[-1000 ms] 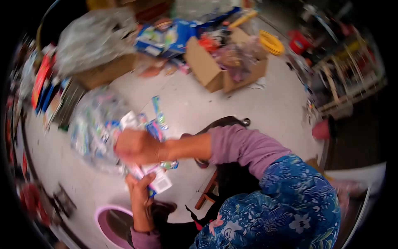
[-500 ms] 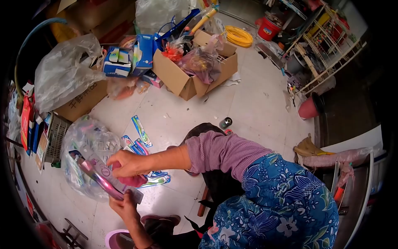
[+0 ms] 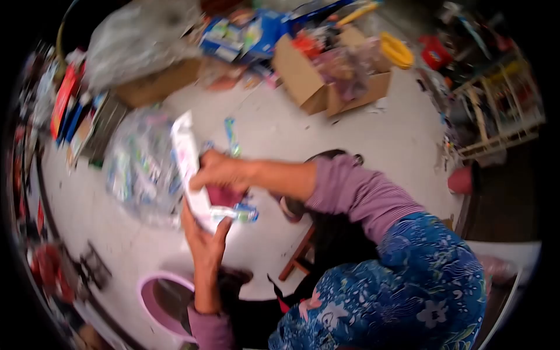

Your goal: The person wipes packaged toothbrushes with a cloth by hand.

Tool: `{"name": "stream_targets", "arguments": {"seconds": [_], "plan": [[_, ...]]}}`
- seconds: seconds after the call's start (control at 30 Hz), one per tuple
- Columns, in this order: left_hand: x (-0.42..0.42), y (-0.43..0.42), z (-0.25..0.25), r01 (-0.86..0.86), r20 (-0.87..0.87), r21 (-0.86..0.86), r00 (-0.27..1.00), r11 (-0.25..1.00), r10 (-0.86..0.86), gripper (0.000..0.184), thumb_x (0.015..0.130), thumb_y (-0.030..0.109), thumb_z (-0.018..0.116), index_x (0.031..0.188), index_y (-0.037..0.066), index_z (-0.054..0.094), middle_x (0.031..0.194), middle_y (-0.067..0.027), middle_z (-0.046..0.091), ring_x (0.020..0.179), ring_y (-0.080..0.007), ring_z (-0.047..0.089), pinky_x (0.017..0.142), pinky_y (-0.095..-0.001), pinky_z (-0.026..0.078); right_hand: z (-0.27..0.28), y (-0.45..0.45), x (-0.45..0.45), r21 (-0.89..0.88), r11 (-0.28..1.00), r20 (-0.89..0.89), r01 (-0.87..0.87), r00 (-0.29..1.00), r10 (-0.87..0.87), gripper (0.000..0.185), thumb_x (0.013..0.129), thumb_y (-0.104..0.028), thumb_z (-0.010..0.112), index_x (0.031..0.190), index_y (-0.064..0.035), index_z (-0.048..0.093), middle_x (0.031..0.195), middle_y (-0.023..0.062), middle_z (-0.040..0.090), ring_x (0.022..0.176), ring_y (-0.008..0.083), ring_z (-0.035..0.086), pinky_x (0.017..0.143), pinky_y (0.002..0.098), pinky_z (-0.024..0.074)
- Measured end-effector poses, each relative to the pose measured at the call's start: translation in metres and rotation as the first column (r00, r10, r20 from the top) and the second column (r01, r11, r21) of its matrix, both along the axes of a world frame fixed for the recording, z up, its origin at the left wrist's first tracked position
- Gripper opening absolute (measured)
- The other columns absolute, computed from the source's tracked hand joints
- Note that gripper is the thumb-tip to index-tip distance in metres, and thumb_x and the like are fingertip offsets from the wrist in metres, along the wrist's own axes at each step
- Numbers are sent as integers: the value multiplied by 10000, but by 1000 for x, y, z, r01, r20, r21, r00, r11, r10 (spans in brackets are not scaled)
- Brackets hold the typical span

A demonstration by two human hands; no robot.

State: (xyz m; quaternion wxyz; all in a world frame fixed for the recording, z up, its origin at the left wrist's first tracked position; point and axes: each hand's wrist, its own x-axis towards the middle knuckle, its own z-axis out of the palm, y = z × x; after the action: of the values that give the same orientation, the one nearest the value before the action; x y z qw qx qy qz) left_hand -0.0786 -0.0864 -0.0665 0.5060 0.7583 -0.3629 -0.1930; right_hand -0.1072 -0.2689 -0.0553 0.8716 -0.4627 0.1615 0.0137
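A long, narrow white-backed package (image 3: 185, 146) with faint pink print slants up and left, blurred by motion. My left hand (image 3: 204, 242) grips its lower end between thumb and fingers. My right hand (image 3: 224, 172) lies across the package's right side, closed on a dark pink cloth (image 3: 226, 195) that hangs below its fingers. Under and beside the hands, packaged toothbrushes (image 3: 245, 213) lie on the floor, partly hidden. Another toothbrush pack (image 3: 232, 137) lies beyond my right hand. Left of the package sits a clear plastic bag (image 3: 143, 169) with several colourful packs inside.
An open cardboard box (image 3: 303, 79) full of bagged items stands ahead, beside blue boxes (image 3: 256, 35). A yellow coil (image 3: 396, 51) lies behind it. At the right are a wire rack (image 3: 501, 105) and a red pot (image 3: 461, 179). A pink basin (image 3: 153, 309) stands near my left forearm.
The package has turned from its shiny pink side to its white side and stands steeper. The view has shifted, so the surroundings appear displaced. Both hands keep their holds.
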Motion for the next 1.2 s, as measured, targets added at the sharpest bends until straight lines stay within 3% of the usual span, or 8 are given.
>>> {"name": "stream_targets", "arguments": {"seconds": [0.07,0.1,0.13,0.23,0.7,0.93,1.0,1.2], "plan": [[9,4,1,7,12,82,1000,997,-8,1040,608,266,867,1409,-54,286,1312,-192,431,1232,-291,423,1030,-389,339,11,-6,-1,105,994,43,-38,999,33,342,691,-27,694,1013,56,614,952,117,653,845,192,646,756,337,537],[11,5,12,2,-186,96,982,995,16,1025,631,226,862,1413,-68,268,1323,-192,438,1191,-281,475,995,-379,386,10,-7,2,89,995,62,-46,997,41,348,698,-32,699,1022,59,609,954,130,656,848,211,653,790,348,537],[8,1,19,-44,-473,-120,881,992,-18,954,673,146,835,1409,-77,271,1301,-194,472,1130,-261,537,937,-357,451,16,-12,2,47,994,125,-98,988,92,361,707,-46,694,1037,67,601,960,140,656,858,219,655,802,352,535],[10,-4,32,-145,-739,-232,669,962,-77,803,699,36,784,1347,-117,336,1206,-203,542,1005,-242,622,867,-338,516,22,-18,2,-31,990,165,-139,976,143,306,703,-50,707,973,61,618,927,122,654,823,204,651,785,343,537],[9,-2,33,-202,-740,-68,667,977,86,658,672,102,807,1155,-166,449,946,-199,646,807,-208,672,745,-299,549,20,-18,-1,-375,918,185,-132,959,213,318,718,-101,734,982,54,649,937,134,676,811,174,664,761,276,536],[11,5,30,-98,-873,-214,466,972,-145,525,733,101,730,1184,-57,515,978,-137,655,823,-195,674,766,-313,561,35,-8,-8,-258,941,8,-219,974,228,411,796,-54,666,1188,27,572,1044,128,658,918,218,652,841,302,517],[14,6,28,-128,-898,-225,413,966,-155,449,767,81,698,1166,-36,530,973,-127,660,815,-201,681,758,-315,568,38,-12,-10,-302,935,-31,-186,982,185,323,742,-122,757,996,43,643,942,129,673,817,181,664,774,279,546],[15,1,24,-336,-895,-203,446,920,-35,448,754,24,705,1161,-33,526,989,-134,657,853,-217,677,771,-349,572,33,-35,-9,-296,941,149,167,981,-127,288,763,-117,732,973,48,625,902,115,665,798,183,665,727,285,551]]}}
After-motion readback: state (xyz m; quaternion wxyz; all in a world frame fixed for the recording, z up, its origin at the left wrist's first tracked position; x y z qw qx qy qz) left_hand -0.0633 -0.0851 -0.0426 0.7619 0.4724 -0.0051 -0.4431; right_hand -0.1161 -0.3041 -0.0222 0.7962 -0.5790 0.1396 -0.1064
